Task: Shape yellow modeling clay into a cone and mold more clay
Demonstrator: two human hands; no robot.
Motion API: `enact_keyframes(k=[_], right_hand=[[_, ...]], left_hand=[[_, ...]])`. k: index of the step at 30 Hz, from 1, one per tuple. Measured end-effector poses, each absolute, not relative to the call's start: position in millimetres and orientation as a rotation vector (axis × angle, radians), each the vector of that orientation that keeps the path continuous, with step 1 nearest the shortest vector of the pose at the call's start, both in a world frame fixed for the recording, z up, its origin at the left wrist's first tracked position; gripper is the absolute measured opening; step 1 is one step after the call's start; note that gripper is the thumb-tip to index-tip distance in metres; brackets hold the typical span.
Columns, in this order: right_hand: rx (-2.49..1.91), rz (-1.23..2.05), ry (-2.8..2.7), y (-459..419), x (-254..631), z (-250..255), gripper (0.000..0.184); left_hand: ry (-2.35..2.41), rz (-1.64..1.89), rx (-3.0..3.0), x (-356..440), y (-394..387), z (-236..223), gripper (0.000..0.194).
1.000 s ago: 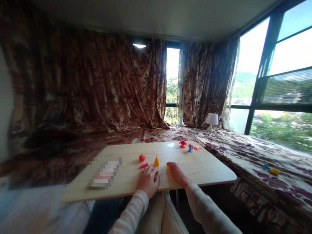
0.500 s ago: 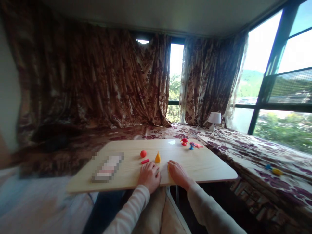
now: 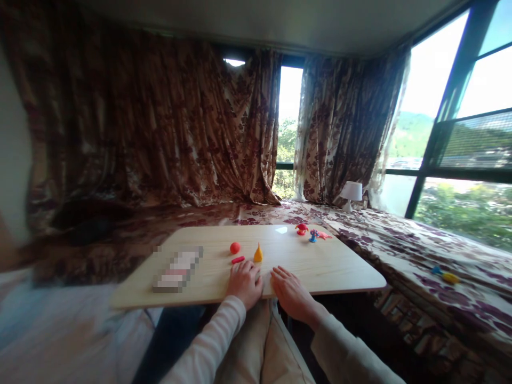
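Note:
Palm down near the table's front edge lies my left hand [image 3: 245, 284], its fingers slightly bent and the thumb apart. I can make out nothing held in it; its underside is hidden. My right hand [image 3: 293, 292] rests flat beside it, fingers stretched out over the tabletop, and what is under the palm does not show. Just beyond my left fingertips stands a yellow teardrop-shaped piece [image 3: 258, 253] with a pointed tip. A short pinkish-red roll [image 3: 238, 260] and an orange-red ball [image 3: 235, 247] lie to its left.
On the pale wooden table [image 3: 352, 277], a red figure [image 3: 301, 229], a blue figure [image 3: 313, 236] and a pink flat piece [image 3: 325, 235] stand at the back right. A blurred-out box [image 3: 178, 271] lies left. A small white lamp [image 3: 352, 195] and a blue-yellow item [image 3: 450, 277] sit on the floral-covered ledge.
My right hand has flattened and shifted slightly left, towards my left hand. A bit of yellow that showed at its fingertips is now out of sight. The left hand stays about where it was.

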State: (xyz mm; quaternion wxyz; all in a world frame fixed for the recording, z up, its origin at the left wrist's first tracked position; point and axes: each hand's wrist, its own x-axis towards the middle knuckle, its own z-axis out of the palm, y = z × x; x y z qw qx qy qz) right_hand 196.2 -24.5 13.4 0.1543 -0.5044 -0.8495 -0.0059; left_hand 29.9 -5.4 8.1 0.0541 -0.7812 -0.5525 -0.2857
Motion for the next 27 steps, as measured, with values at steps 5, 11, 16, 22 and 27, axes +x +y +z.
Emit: enact_keyframes(k=[5, 11, 16, 22, 27], right_hand=[[-1.647, -0.038, -2.314, 23, 189, 17, 0.038], [-1.703, -0.037, -2.305, 23, 192, 16, 0.042], [-1.577, -0.020, -2.441, -30, 195, 13, 0.047], [-1.653, 0.046, -2.391, -14, 195, 18, 0.047], [-1.772, 0.055, -2.284, 34, 197, 21, 0.042]], left_hand=[[-1.657, -0.859, -2.381, 29, -7, 10, 0.020], [-1.678, -0.876, -2.371, 30, -4, 8, 0.021], [-1.686, -0.884, -2.358, 30, -3, 6, 0.021], [-1.656, -0.866, -2.370, 30, -6, 8, 0.022], [-1.667, -0.855, -2.368, 30, -5, 8, 0.023]])
